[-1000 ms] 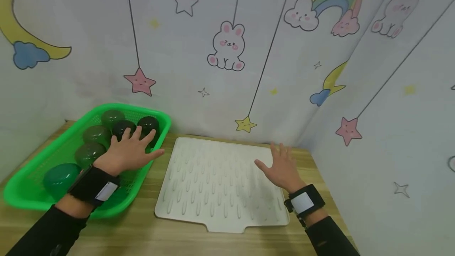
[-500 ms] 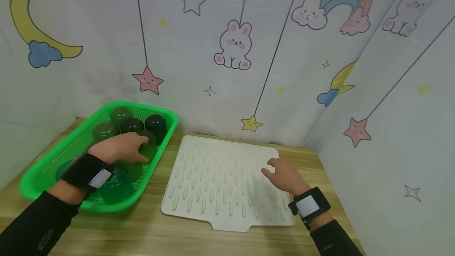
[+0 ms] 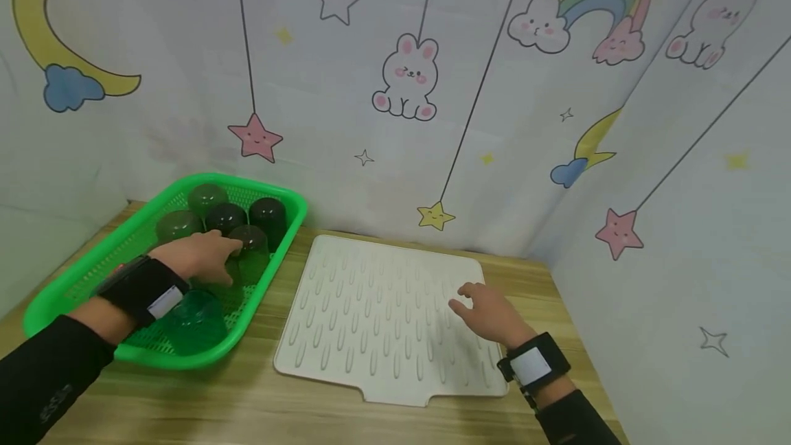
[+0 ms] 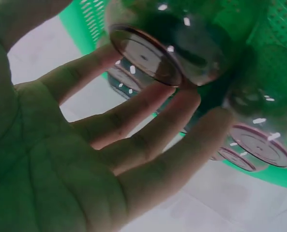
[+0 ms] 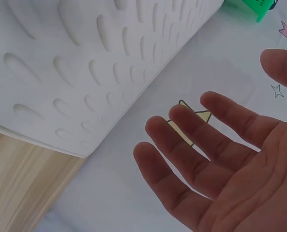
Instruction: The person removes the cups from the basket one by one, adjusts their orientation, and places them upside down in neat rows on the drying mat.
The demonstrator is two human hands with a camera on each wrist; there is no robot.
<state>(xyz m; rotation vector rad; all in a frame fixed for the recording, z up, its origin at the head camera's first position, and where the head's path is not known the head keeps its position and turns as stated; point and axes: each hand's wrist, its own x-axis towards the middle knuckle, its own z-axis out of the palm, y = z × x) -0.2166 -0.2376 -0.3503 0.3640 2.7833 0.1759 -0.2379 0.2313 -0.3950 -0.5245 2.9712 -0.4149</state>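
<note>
My left hand (image 3: 196,256) reaches down into the green plastic basket (image 3: 295,215), palm down, among several see-through tinted cups that seem to stand base up. In the left wrist view its spread fingers touch or lie close to the round base of a dark smoky cup (image 4: 145,55); no firm grip shows. Beside that hand in the head view are a smoky cup (image 3: 250,242) and a teal-green cup (image 3: 196,321). My right hand (image 3: 491,314) hovers over the right part of a white ridged draining board (image 3: 383,314), loosely bent, holding nothing.
Both the basket and the board rest on a wood-grain table (image 3: 296,411). A white cloth wall (image 3: 334,88) with printed rabbits and stars rises right behind them. Another printed wall (image 3: 680,225) closes off the right side.
My left hand has lowered from above the basket in among the cups, its fingers less spread. The right hand has come down slightly over the board, its fingers more bent.
</note>
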